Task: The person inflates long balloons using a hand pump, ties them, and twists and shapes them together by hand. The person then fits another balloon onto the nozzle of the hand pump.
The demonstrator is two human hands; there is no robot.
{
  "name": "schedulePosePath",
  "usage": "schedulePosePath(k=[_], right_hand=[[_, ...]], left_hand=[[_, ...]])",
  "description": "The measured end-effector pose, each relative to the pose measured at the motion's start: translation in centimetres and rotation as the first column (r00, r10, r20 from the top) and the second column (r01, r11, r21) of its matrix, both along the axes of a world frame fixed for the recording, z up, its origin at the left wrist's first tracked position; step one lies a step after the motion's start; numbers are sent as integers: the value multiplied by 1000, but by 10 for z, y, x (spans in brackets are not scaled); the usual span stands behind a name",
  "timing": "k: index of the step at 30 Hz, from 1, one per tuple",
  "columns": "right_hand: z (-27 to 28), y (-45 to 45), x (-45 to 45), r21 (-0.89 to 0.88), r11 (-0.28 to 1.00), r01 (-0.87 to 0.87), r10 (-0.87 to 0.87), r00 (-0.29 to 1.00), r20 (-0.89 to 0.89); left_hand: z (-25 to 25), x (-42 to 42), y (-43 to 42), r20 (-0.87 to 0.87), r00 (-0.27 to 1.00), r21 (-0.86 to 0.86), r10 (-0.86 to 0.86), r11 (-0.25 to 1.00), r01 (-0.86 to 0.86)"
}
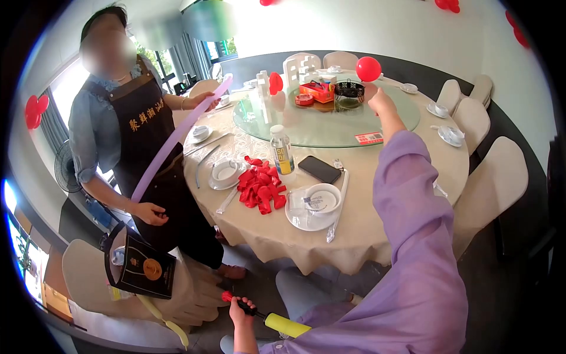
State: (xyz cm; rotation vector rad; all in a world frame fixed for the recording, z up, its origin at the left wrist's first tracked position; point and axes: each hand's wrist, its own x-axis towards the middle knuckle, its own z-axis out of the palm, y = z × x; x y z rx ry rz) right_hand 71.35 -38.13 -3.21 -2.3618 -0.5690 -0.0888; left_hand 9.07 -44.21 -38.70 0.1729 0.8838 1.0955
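Note:
My left hand [242,311], low in the view, is wrapped round the black end of a yellow balloon pump [286,324]. A small red piece [227,296], which looks like a limp balloon, sits at the pump's tip. My right hand [383,103] reaches out over the round table, its fingers curled and one finger raised. Just beyond it is an inflated red balloon [368,69]; they appear apart. A pile of uninflated red balloons [259,187] lies on the tablecloth, beside a bottle [282,150] and a black phone [319,169].
A person in a dark apron [150,124] stands at the left, holding a long lilac balloon [168,144]. The glass turntable [330,133] carries a red box [316,90] and a black basket [349,94]. Wrapped bowls sit around the table. A black bag [144,268] rests on the left chair.

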Motion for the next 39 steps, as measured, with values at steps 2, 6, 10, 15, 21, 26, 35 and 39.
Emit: schedulePosePath(k=[2, 6, 10, 15, 21, 26, 35, 39], right_hand=[[-3, 7, 5, -2, 1000, 14, -14, 1000, 27], [-4, 8, -2, -54, 999, -3, 2, 1000, -19], [-8, 16, -2, -73, 997, -6, 5, 1000, -25], [-24, 38, 27, 33, 992, -124, 116, 976, 184], [-26, 39, 11, -60, 997, -47, 56, 988, 142], [-19, 33, -9, -90, 995, -42, 53, 992, 118], [-18, 34, -16, -91, 994, -67, 78, 988, 131], [-17, 31, -26, -104, 989, -102, 114, 986, 121]], left_hand=[[-1, -1, -1, 18, 1000, -28, 19, 999, -18], [0, -1, -1, 5, 1000, -37, 15, 999, -14], [-3, -4, -1, 20, 999, -50, 31, 998, -29], [-1, -4, -6, 3, 1000, -28, 31, 999, -31], [-6, -6, -8, 25, 997, -6, 66, 998, -66], [-5, -9, -11, 23, 997, -25, 71, 997, -70], [-7, -12, -15, 42, 995, -32, 94, 995, -93], [-6, -13, -17, 39, 993, -39, 107, 994, -106]])
